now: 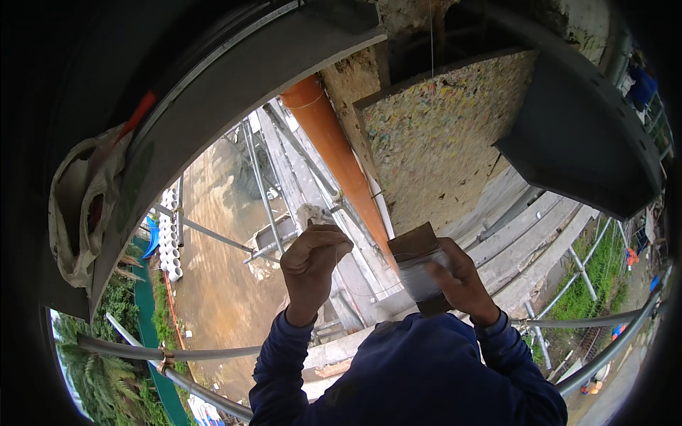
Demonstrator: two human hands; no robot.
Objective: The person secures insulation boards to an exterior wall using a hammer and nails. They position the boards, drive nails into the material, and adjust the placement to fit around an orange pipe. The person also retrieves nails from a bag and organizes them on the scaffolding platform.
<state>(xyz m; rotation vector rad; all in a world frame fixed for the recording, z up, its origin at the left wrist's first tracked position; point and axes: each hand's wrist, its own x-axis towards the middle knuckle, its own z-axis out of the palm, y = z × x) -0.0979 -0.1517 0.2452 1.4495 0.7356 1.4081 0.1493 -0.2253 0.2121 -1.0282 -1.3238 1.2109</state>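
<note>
My right hand (458, 280) is wrapped around a flat brown board (415, 241) with pale, shiny string (420, 278) wound about its middle. Both bare ends of the board stick out past the winding. To its left, at about the same height, my left hand (312, 266) is closed in a pinch at the fingertips. A very thin strand runs down from that pinch and seems to curve toward the wound board, though it is faint against the planks.
An orange pipe (323, 142) slants down ahead, beside a speckled board (447, 128) and a dark steel plate (582, 135). Another thin line (431, 42) hangs at the top. A cloth bag (82, 206) hangs at left. Scaffold tubes (206, 353) cross around me, with muddy ground far below.
</note>
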